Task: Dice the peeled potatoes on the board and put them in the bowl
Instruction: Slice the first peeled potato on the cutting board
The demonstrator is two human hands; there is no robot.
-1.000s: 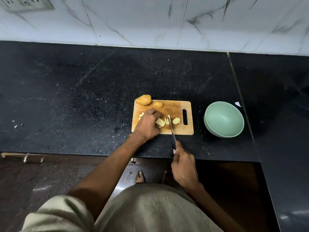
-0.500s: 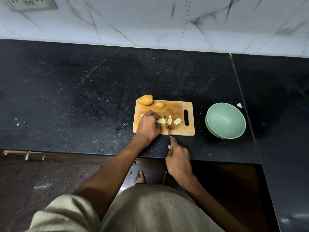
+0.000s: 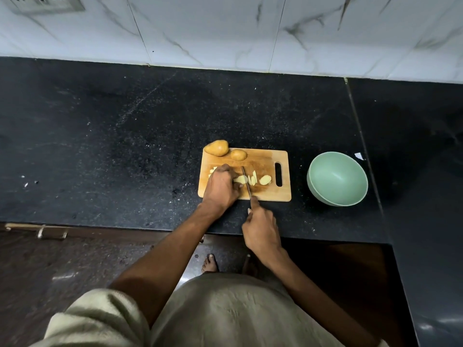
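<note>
A wooden cutting board [image 3: 265, 161] lies on the black counter. My left hand [image 3: 221, 187] presses down on a pale potato piece [image 3: 240, 179] at the board's near left. My right hand [image 3: 261, 227] grips a knife [image 3: 246, 181] whose blade stands against that piece. Thin cut slices [image 3: 253, 179] and a chunk [image 3: 265, 180] lie just right of the blade. A few small bits [image 3: 213, 170] peek out left of my left hand. Two whole potatoes, one large [image 3: 217, 147] and one small [image 3: 238, 155], sit at the board's far left corner. The green bowl [image 3: 337, 177] is empty, right of the board.
A small white scrap [image 3: 359, 156] lies beyond the bowl. The white marble wall [image 3: 225, 31] closes off the back, with a socket plate [image 3: 45, 3] at top left. The counter edge [image 3: 100, 227] runs below my hands, and a bare foot [image 3: 210, 262] shows on the floor.
My right hand has slid the knife forward and left, so the blade now rests against the piece under my left hand. More thin slices lie right of the blade.
</note>
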